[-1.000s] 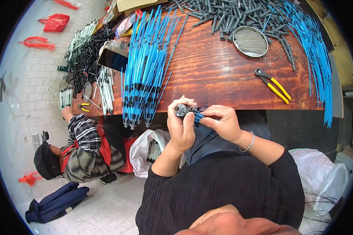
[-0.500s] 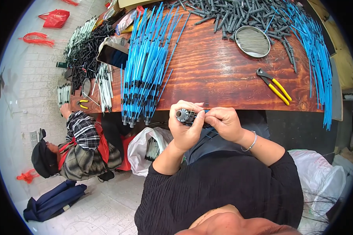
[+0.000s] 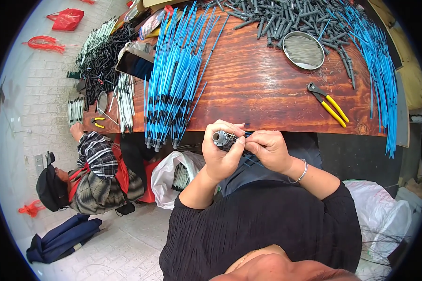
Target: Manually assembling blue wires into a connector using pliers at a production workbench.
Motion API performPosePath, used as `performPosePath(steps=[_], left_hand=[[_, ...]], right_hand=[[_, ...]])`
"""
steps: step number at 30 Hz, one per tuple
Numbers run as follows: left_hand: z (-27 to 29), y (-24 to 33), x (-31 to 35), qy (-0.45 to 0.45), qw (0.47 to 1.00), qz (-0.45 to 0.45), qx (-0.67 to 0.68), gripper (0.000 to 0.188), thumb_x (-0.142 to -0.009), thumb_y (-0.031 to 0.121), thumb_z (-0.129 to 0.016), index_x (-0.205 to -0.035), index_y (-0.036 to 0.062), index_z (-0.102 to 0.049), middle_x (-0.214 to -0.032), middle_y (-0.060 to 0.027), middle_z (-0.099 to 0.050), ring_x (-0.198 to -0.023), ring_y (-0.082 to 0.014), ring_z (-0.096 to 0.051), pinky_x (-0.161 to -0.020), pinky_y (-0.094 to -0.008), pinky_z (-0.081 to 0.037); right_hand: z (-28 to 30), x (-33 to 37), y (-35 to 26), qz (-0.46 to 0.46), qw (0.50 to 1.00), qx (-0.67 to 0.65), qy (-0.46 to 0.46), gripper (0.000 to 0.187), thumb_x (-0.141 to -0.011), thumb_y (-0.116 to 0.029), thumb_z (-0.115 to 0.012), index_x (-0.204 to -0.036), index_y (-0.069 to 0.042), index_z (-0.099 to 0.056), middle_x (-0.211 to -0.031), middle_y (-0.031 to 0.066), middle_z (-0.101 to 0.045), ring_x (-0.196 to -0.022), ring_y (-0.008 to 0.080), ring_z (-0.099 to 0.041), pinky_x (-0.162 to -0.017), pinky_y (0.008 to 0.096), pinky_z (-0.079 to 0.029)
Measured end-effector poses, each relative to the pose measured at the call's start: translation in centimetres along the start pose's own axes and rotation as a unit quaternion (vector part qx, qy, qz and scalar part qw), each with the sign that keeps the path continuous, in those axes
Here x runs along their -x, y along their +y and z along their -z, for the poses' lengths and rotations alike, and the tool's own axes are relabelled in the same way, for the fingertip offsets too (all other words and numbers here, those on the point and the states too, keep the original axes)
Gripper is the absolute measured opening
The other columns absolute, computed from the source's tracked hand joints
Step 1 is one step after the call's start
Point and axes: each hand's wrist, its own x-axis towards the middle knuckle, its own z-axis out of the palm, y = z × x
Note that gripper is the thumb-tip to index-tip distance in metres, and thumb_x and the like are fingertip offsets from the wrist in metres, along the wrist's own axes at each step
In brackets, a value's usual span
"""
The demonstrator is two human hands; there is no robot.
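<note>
My left hand (image 3: 219,154) is wrapped round a dark grey plastic tube-like part (image 3: 220,136), its round, notched end facing left. My right hand (image 3: 269,149) is close against it on the right, thumb and fingertips pinched together. What the right fingertips hold is too small and covered to make out. Thin blue rods (image 3: 251,160) show below and between the hands. Both hands are just off the near edge of the wooden table (image 3: 262,100).
Bundled blue rods with black parts (image 3: 173,89) lie left. Grey plastic parts (image 3: 290,16), a round dish of thin wires (image 3: 303,50) and yellow-handled pliers (image 3: 328,104) lie on the table. More blue rods (image 3: 377,89) hang over the right edge. A co-worker (image 3: 98,164) sits at left.
Both hands stay nearly in place, with the right fingers shifting slightly beside the grey part. More of the blue rods shows below the hands.
</note>
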Motion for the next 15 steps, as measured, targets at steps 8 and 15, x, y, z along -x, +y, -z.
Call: performPosePath(steps=[8, 15], left_hand=[[-0.06, 0.26, 0.46, 0.023, 0.998, -0.001, -0.054, 0.029, -0.077, -0.009, -0.058, -0.098, 0.0018, -0.041, -0.084, -0.0108, -0.054, -0.079, -0.0189, -0.056, -0.081, -0.0383, -0.048], [-0.30, 0.36, 0.78, 0.028, 0.998, 0.017, -0.058, 0.028, -0.077, -0.009, -0.057, -0.097, 0.0018, -0.041, -0.083, -0.0109, -0.053, -0.078, -0.0184, -0.055, -0.079, -0.0359, -0.048]], right_hand=[[-0.53, 0.44, -0.44, -0.017, 0.999, -0.004, 0.036, 0.009, -0.079, -0.008, -0.068, -0.082, 0.001, -0.068, -0.071, 0.0092, -0.064, -0.062, 0.0149, -0.059, -0.056, 0.0265, -0.046], [-0.71, 0.76, -0.60, -0.068, 0.996, -0.049, 0.044, 0.009, -0.079, -0.008, -0.068, -0.081, 0.000, -0.068, -0.072, 0.0081, -0.065, -0.065, 0.0127, -0.058, -0.058, 0.0260, -0.046]])
